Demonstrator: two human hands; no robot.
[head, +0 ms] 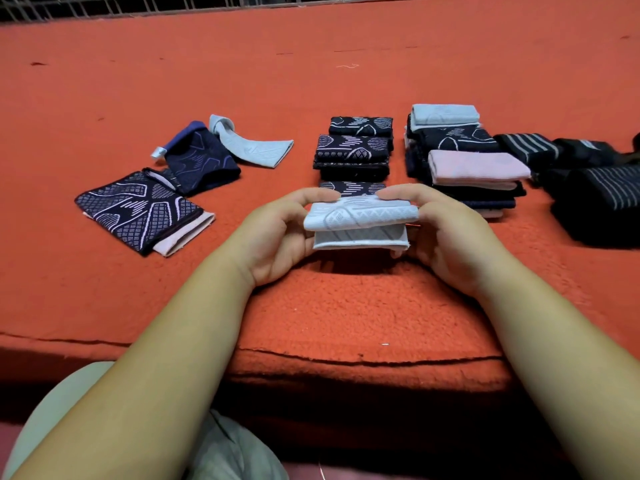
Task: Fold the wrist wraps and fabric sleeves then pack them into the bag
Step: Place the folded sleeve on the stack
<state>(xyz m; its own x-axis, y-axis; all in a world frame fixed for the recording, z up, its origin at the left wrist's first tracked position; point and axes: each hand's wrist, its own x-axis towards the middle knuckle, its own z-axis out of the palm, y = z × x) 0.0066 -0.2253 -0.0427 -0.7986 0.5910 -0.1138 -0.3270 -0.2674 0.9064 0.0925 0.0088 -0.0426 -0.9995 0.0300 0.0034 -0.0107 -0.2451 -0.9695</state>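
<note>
In the middle of the frame we hold a folded light blue sleeve (360,220) between both hands. Our left hand (277,237) grips its left end and our right hand (446,237) grips its right end. The fingers (313,196) of each hand are curled over the far top edge, and their tips come close to each other above it. The sleeve is a little above the orange cloth (346,306), and its shadow falls under it. It is folded in two layers: the upper one shows a raised pattern of triangles and lines, the lower one looks plainer. Just behind it lies a stack of dark patterned sleeves (353,150). To the right is a second stack with a pink sleeve (478,166) on top. At the left of the frame, a dark unfolded sleeve (138,209) lies flat.
</note>
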